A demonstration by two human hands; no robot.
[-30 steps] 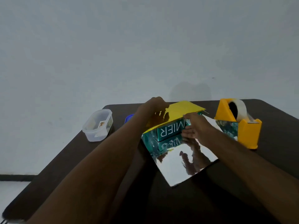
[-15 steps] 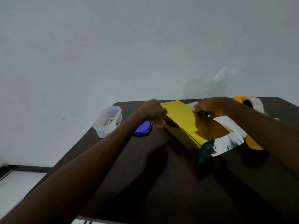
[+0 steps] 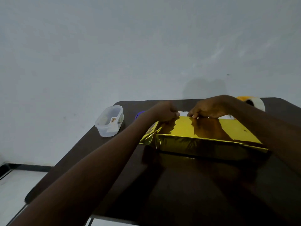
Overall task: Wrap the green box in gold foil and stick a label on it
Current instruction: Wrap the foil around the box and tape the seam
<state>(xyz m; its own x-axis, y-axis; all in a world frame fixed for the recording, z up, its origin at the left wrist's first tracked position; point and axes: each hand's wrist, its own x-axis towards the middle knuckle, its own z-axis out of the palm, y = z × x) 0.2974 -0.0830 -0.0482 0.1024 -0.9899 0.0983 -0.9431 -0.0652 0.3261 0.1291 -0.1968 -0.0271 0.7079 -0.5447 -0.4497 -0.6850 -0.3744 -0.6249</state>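
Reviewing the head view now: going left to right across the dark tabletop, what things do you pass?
Clear plastic tub with a label → blue lid → left hand → right hand → roll of tape on its orange dispenser.

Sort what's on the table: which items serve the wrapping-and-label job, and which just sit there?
In use: gold foil over the box, left hand, right hand, tape dispenser.
Idle: clear plastic container, blue lid.

One camera sits on the person's head. It looks forward and down at the dark table (image 3: 179,185) from close by, with much wall above the table.
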